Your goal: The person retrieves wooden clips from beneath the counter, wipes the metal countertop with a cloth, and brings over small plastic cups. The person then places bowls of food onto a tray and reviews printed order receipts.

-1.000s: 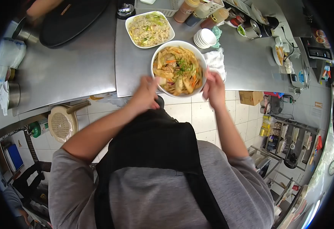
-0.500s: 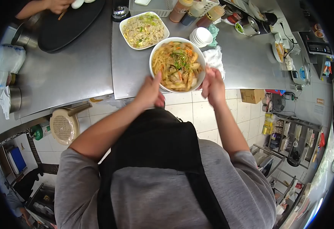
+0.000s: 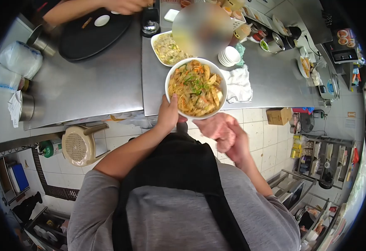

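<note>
white bowl [image 3: 167, 87] is at the left hand [image 3: 167, 115], by the counter's near edge. left: thumb laid along outer wall, fingers mostly hidden, exact grip can't tell. right hand [image 3: 240, 144]: fingers bunched round a pink cloth [image 3: 217, 129], just under the near rim; contact unclear.

handling, my read: bowl stiff, fairly heavy, top-loaded, maybe slick if greasy. support the base, thumb outside rim, keep level. cloth soft, light.

bowl full of noodles [image 3: 183, 94], veg, chopped greens. beyond left hand: white dish [image 3: 153, 47] of rice [image 3: 168, 49]. beyond right: stacked white cups [image 3: 229, 56], insides unclear.
</note>
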Motion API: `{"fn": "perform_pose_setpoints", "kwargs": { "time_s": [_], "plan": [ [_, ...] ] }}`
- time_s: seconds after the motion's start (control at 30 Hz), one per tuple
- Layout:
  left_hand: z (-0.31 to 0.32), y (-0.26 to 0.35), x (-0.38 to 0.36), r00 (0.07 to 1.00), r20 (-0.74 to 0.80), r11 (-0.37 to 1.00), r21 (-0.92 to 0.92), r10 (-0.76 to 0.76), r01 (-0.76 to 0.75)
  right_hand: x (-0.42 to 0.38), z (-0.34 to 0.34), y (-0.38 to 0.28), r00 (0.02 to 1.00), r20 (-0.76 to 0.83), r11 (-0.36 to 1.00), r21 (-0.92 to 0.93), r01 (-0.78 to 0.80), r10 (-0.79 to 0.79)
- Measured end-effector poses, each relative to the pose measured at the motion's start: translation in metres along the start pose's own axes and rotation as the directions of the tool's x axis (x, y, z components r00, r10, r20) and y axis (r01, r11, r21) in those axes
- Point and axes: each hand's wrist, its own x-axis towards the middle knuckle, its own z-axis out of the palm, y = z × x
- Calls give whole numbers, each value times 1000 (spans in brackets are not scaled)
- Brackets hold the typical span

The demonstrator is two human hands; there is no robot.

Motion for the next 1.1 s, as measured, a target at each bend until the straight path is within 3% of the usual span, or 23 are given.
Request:
{"fn": "perform_pose_setpoints", "kwargs": {
  "time_s": [0.03, 0.1, 0.17, 0.2, 0.3, 0.33, 0.37, 0.4, 0.43, 0.47, 0.5, 0.53, 0.57, 0.6, 0.63, 0.7, 0.77, 0.8, 0.9, 1.03, 1.1],
  "plan": [
    [-16, 3, -7, 1000, -10, 1000, 2, 13, -13, 3, -27, -11, 993, 117, 1000, -19, -13, 15],
    [-51, 15, -24, 997, 68, 999, 30, -24, 22, 6, -11, -38, 993, 27, 992, 57, 111, -113],
    [-90, 19, -39, 998, 66, 1000, -3, -3, 4, 24, -17, -71, 981, 69, 973, 163, 166, -179],
    [-110, 21, -45, 997, 79, 999, -41, 1, 2, 37, -15, -85, 973, 61, 968, 134, 214, -224],
    [-164, 32, -64, 993, -120, 993, -122, -11, -3, 97, -44, -117, 948, -15, 946, 67, 318, -317],
    [-191, 33, -66, 991, -131, 995, -100, -37, 23, 144, -99, -116, 893, 30, 869, -217, 444, -449],
    [-215, 36, -67, 988, -143, 995, -85, -63, 51, 190, -153, -114, 818, 74, 701, -476, 532, -570],
    [-231, 46, -72, 980, -195, 996, -83, -36, 20, 191, -139, -105, 762, -49, 453, -827, 332, -646],
    [-241, 56, -75, 970, -242, 997, -76, -8, -11, 206, -160, -90, 520, 270, -202, -962, 184, -811],
    [-245, 65, -75, 933, -352, 990, -90, 73, -111, 197, -151, -77, 365, 419, -312, -896, 317, -832],
    [-256, 71, -68, 898, -417, 980, -68, 142, -187, 199, -150, -75, 344, 459, -337, -871, 357, -819],
    [-275, 80, -60, 907, -399, 983, -60, 133, -171, 186, -124, -76, 274, 498, -377, -839, 393, -822],
    [-292, 90, -49, 909, -392, 979, -86, 139, -186, 189, -129, -71, 210, 526, -474, -844, 251, -825],
    [-297, 110, -46, 889, -444, 986, -60, 110, -153, 174, -118, -70, 285, 452, -357, -874, 329, -845],
    [-315, 118, -31, 893, -437, 988, -59, 103, -143, 169, -111, -68, 282, 411, -288, -874, 391, -867],
    [-340, 143, -4, 889, -436, 983, -43, 141, -177, 172, -119, -66, 323, 407, -313, -899, 305, -854],
    [-369, 155, 32, 918, -394, 994, -64, 54, -86, 162, -107, -61, 325, 357, -290, -927, 238, -876],
    [-381, 162, 48, 921, -383, 993, -48, 79, -105, 164, -105, -56, 261, 374, -346, -927, 147, -890],
    [-411, 184, 94, 952, -306, 997, -54, 28, -47, 153, -86, -47, 369, 158, -205, -974, -92, -916],
    [-444, 209, 133, 962, -271, 999, -32, -41, 34, 128, -35, -20, 284, -62, -8, -972, -236, -957],
    [-458, 216, 149, 966, -254, 999, 12, -45, 49, 132, -26, -3, 158, -96, 80, -991, -105, -983]
  ]
}}
